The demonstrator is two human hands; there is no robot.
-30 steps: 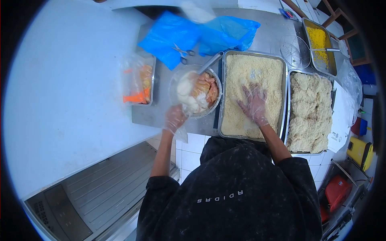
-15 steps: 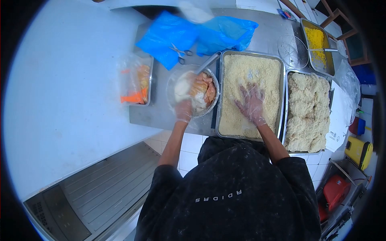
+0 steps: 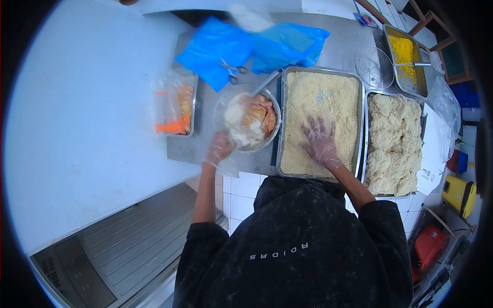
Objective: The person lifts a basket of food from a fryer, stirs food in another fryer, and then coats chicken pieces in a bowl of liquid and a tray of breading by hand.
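Observation:
My left hand [image 3: 221, 148], in a clear plastic glove, is at the near left rim of a bowl [image 3: 247, 149]. Its fingers are curled together, and I cannot tell what is in them. Loose clear plastic hangs by its wrist. Inside the bowl lie pale pink pieces of raw meat [image 3: 268, 119] and white powder [image 3: 246, 136]; a metal handle [image 3: 267, 81] leans out over the far rim. My right hand [image 3: 321, 143], gloved too, rests open with fingers spread on the crumbs [image 3: 318, 84] filling a metal tray [image 3: 279, 149].
To the right stands a tray of crumb-covered pieces [image 3: 393, 143]. Behind are a wire strainer [image 3: 374, 66] and a tray of yellow crumbs [image 3: 404, 51]. Scissors [image 3: 232, 70] lie on blue plastic [image 3: 210, 51]. At left is a container with orange contents [image 3: 174, 126].
My left hand has drawn back from over the bowl toward the left and nearer to me. My right hand has shifted slightly nearer on the crumbs, its fingers more widely spread.

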